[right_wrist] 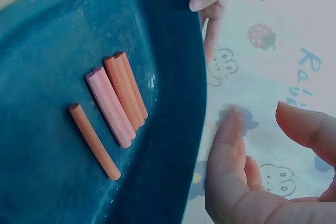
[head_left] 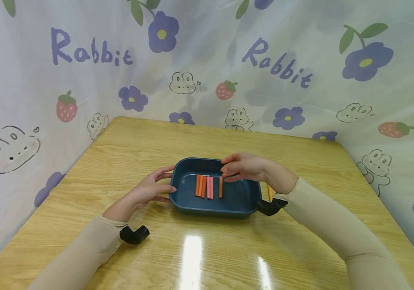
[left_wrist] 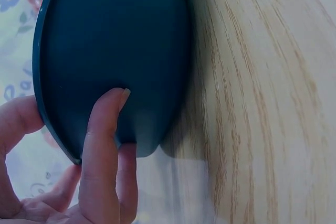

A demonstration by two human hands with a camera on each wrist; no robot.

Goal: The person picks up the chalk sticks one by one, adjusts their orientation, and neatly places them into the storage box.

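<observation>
A dark blue rectangular tray [head_left: 210, 207] with raised walls sits on the table. Its left end is held by my left hand [head_left: 150, 187], the thumb at the rim and fingers spread along the outer wall [left_wrist: 152, 51]. Inside lie several short sticks: orange sticks [head_left: 200, 186] side by side, pink sticks [head_left: 210, 188] against them, and a single orange stick [head_left: 221, 187] a little apart to the right. Over the tray's far right part hovers my right hand [head_left: 244, 166], fingers loosely bent, thumb and fingertips apart with nothing between them [right_wrist: 262, 182].
A yellow-orange object [head_left: 270, 192] shows on the table just right of the tray, partly hidden by my right wrist. The wooden table [head_left: 149, 141] extends around the tray. Behind and beside it hangs a white curtain [head_left: 207, 48] printed with rabbits, flowers and strawberries.
</observation>
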